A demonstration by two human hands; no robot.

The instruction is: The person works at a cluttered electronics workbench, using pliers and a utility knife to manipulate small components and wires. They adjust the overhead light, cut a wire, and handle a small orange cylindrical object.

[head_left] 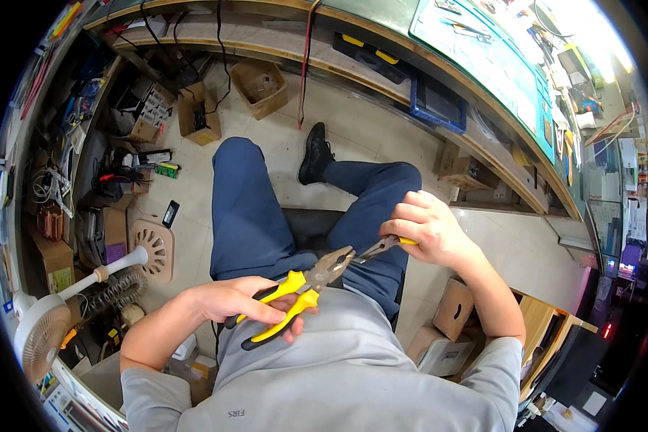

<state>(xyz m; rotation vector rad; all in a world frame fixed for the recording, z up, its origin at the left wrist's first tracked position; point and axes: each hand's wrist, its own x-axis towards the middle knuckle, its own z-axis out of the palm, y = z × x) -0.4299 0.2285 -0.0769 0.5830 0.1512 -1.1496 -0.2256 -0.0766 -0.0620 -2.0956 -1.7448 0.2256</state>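
Over my lap, my left hand (230, 297) is closed around the handles of large combination pliers (330, 269) with yellow and black grips. Their worn metal jaws point up and to the right. A smaller pair of needle-nose pliers (379, 248) with yellow handles is gripped in the fist of my right hand (433, 229). Its slim tip points left and down and meets or nearly meets the jaws of the larger pliers. Whether something small sits between the two tips is too fine to make out.
A long workbench (381, 21) with a lower shelf runs across the far side. Cardboard boxes (259, 90) stand on the floor beneath it. A white fan (47, 338) is at the left, beside crowded shelves. More boxes (453, 309) lie by my right elbow.
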